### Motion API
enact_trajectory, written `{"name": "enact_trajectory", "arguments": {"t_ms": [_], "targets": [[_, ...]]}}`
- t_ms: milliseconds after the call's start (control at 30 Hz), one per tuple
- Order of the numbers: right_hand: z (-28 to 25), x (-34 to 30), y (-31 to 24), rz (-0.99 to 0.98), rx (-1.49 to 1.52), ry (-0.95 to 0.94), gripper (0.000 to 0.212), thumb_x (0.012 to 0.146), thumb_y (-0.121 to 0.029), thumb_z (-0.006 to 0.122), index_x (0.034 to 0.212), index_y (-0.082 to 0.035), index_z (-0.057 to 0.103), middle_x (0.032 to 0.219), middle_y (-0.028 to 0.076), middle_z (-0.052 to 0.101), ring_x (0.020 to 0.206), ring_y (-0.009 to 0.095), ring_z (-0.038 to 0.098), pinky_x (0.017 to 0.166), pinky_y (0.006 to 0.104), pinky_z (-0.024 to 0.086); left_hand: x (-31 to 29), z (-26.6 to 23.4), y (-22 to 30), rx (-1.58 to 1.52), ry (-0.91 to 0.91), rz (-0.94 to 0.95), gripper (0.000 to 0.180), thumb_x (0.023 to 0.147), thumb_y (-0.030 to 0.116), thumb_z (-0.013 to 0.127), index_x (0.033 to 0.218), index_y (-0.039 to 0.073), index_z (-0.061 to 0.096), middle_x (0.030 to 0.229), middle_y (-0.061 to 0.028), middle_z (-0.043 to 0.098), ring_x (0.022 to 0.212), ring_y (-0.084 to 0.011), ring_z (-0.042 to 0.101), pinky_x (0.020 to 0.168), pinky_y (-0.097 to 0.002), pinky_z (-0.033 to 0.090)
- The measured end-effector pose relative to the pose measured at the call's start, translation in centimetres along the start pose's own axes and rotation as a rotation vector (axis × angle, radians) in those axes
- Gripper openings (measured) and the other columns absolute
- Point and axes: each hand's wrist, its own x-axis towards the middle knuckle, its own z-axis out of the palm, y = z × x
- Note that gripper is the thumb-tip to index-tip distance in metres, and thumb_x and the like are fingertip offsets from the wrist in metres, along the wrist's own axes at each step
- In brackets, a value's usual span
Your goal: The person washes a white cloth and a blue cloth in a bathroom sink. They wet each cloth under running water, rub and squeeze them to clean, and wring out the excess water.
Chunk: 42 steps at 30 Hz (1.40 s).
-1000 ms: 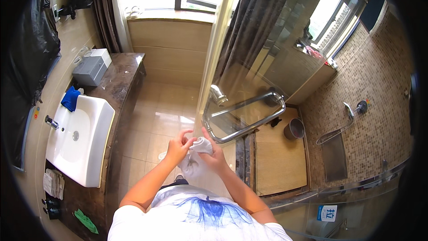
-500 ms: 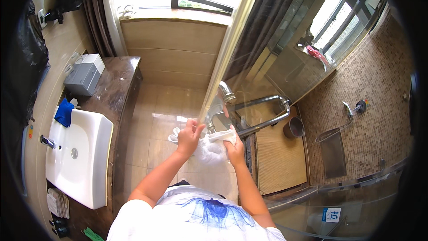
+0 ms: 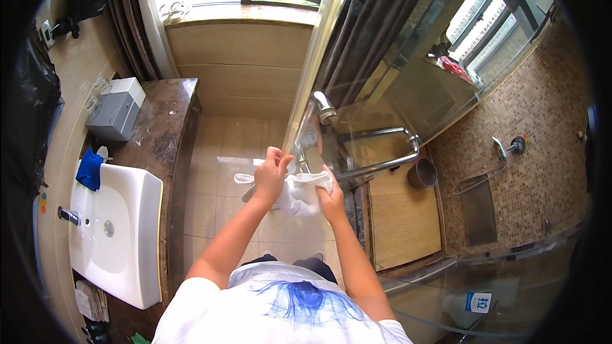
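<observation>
A white cloth [image 3: 299, 199] hangs in a loop around the lower part of a shiny metal door handle [image 3: 300, 153], on the glass door in front of me. My left hand [image 3: 270, 177] is closed on one side of the cloth, and a white end pokes out to the left beyond its fingers. On the other side my right hand [image 3: 330, 195] grips the cloth between thumb and fingers. The door glass is seen nearly edge-on, and part of the left fingers' hold is hidden behind the hand.
Left stands a white washbasin [image 3: 115, 236] with a blue cloth [image 3: 89, 171] on its rim; a grey box [image 3: 115, 116] is on the dark stone counter [image 3: 167, 114]. Beyond the glass are a metal towel bar [image 3: 382, 164], a brown bin [image 3: 422, 173] and a shower head [image 3: 472, 183].
Both hands and the cloth have shifted a little farther from me along the handle. My view has also tilted slightly. Both hands keep their hold.
</observation>
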Motion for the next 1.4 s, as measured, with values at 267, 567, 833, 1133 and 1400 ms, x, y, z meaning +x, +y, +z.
{"name": "enact_trajectory", "arguments": {"t_ms": [267,567,833,1133,1400], "targets": [[0.1,4.2,2.7,-0.111,0.011,-0.084,0.048,0.080,-0.002,0.054,0.126,-0.004,0.043,0.111,0.011,0.055,0.100,0.016,0.052,0.087,0.0261,0.039,4.2,1.1,0.1,0.023,0.100,-0.048,0.029,0.084,0.032,0.060,0.084,0.006,0.047,0.057,-0.0060,0.059,0.050,-0.0158,0.057,0.047,-0.0289,0.041],[-1.7,9.7,3.1,-0.223,0.018,-0.330,0.048,0.075,0.005,0.054,0.122,-0.005,0.047,0.113,0.009,0.054,0.099,0.013,0.052,0.085,0.0246,0.040,8.1,3.2,-0.8,0.065,0.216,-0.183,0.038,0.083,0.043,0.058,0.086,0.006,0.053,0.061,-0.0024,0.060,0.056,-0.0100,0.055,0.053,-0.0261,0.042],[-3.1,13.1,4.3,-0.405,0.108,-0.532,0.028,0.072,0.007,0.060,0.098,0.000,0.056,0.126,0.014,0.049,0.106,0.018,0.052,0.085,0.0263,0.040,3.1,3.4,-6.4,0.213,0.001,-0.721,0.044,0.076,0.040,0.068,0.093,0.000,0.061,0.076,-0.0104,0.063,0.068,-0.0162,0.060,0.064,-0.0293,0.047],[-6.0,12.5,3.9,0.081,0.559,-0.852,0.032,0.073,0.007,0.058,0.103,0.000,0.057,0.124,0.013,0.050,0.109,0.016,0.049,0.094,0.0282,0.035,-8.8,4.6,-5.9,-0.502,-0.196,-0.921,0.037,0.081,0.027,0.063,0.108,0.002,0.059,0.100,-0.0059,0.062,0.093,-0.0143,0.056,0.081,-0.0292,0.043],[-9.7,12.2,2.3,0.345,0.935,-0.882,0.025,0.069,0.003,0.051,0.094,-0.002,0.053,0.114,0.016,0.056,0.102,0.022,0.054,0.091,0.0330,0.039,-10.4,8.4,-1.1,-1.173,-0.055,-0.838,0.042,0.086,0.022,0.057,0.122,0.003,0.047,0.115,-0.0055,0.055,0.104,-0.0145,0.053,0.086,-0.0276,0.042]]}}
